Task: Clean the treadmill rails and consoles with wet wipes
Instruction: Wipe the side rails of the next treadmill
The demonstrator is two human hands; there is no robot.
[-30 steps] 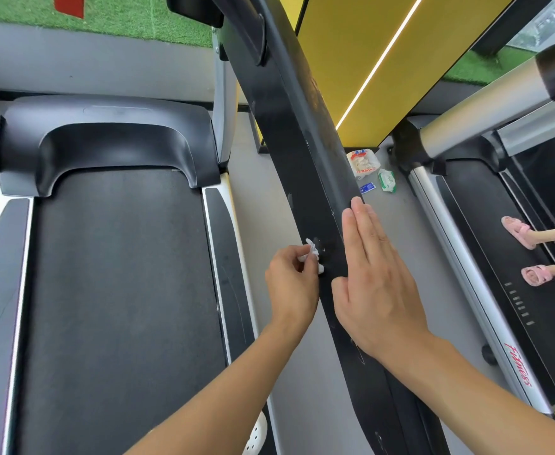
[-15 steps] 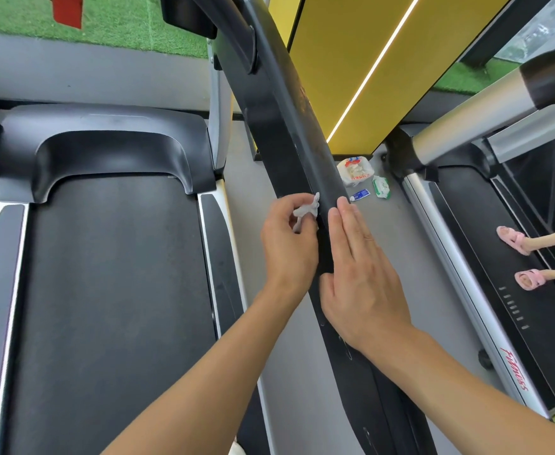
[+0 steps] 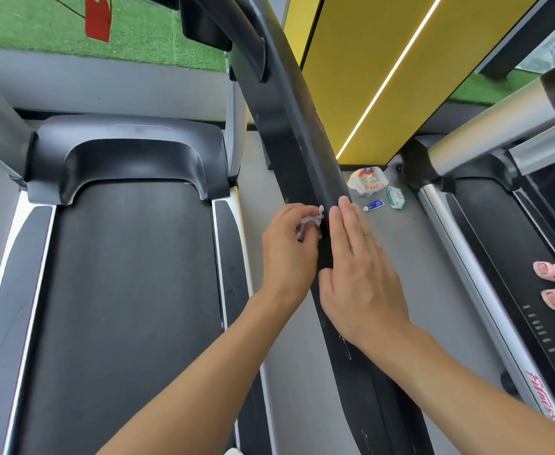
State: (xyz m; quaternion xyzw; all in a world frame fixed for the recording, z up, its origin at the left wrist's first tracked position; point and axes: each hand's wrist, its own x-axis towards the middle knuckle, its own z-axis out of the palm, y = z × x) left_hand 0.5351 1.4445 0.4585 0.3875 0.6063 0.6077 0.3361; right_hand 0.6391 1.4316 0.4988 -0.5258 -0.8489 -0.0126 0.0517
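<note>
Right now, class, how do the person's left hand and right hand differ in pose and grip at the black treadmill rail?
The left hand curls its fingers round a crumpled white wet wipe; the right hand holds nothing. The left hand is at the left side of the black treadmill rail; the right hand lies flat, fingers straight, along the rail. Both meet the same stretch.

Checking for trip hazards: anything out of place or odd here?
Three loose items lie on the grey floor at the foot of the yellow panel: a crumpled white plastic bag, a small blue-and-white tube and a green-and-white wipe pack. They look dropped, not stowed. Nothing spilled or broken shows.
</note>
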